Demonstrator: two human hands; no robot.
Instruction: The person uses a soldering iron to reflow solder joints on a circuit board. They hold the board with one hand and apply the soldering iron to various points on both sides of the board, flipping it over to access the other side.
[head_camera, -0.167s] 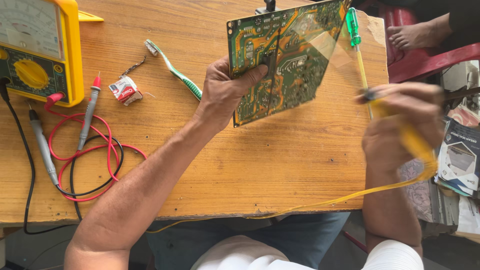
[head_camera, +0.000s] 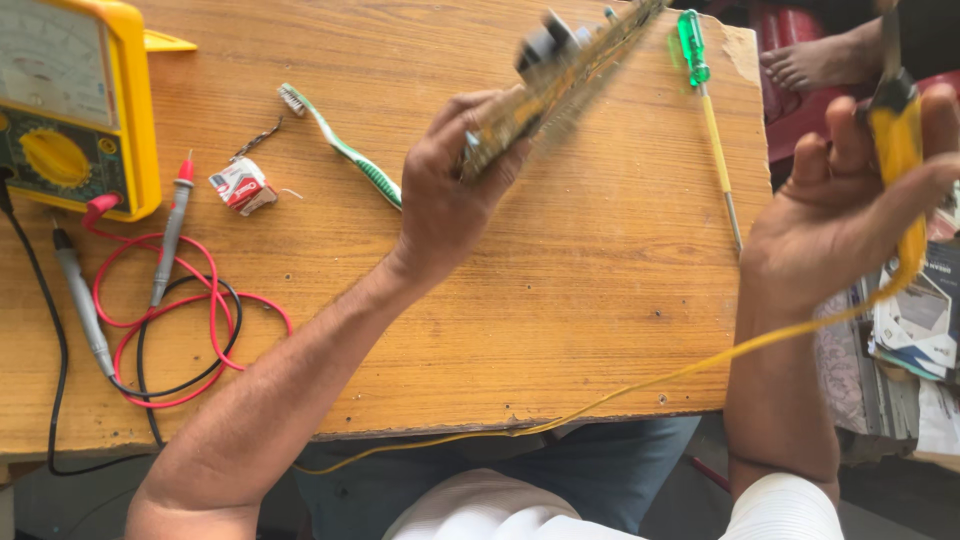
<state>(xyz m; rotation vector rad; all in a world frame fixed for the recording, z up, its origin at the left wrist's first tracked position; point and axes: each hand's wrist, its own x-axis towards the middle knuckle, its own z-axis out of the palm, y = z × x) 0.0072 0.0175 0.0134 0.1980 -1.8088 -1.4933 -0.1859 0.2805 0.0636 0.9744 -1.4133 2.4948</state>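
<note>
The left hand (head_camera: 450, 200) grips a circuit board (head_camera: 555, 85) by its lower edge, fingers clenched around it, holding it above the wooden table (head_camera: 560, 300) and tilted nearly edge-on to the camera, so its faces are blurred and hard to read; a dark component stands out near its upper end; the right hand (head_camera: 850, 210) is raised off the table's right edge, fingers curled around the yellow handle of a soldering iron (head_camera: 895, 150), whose yellow cord (head_camera: 640, 385) trails down across the table's front edge; the tip is out of view at the top of the frame; a green-handled screwdriver (head_camera: 705, 110) lies on the table between the two hands; further left lie a green and white toothbrush (head_camera: 340, 145), a small red and white packet (head_camera: 240, 185), red and black probe leads (head_camera: 170, 320) and a yellow multimeter (head_camera: 75, 105); by the look of it the board is being turned for inspection, iron held clear; any touch of the iron would call for a steadier board and a clear sight of the joint.
</note>
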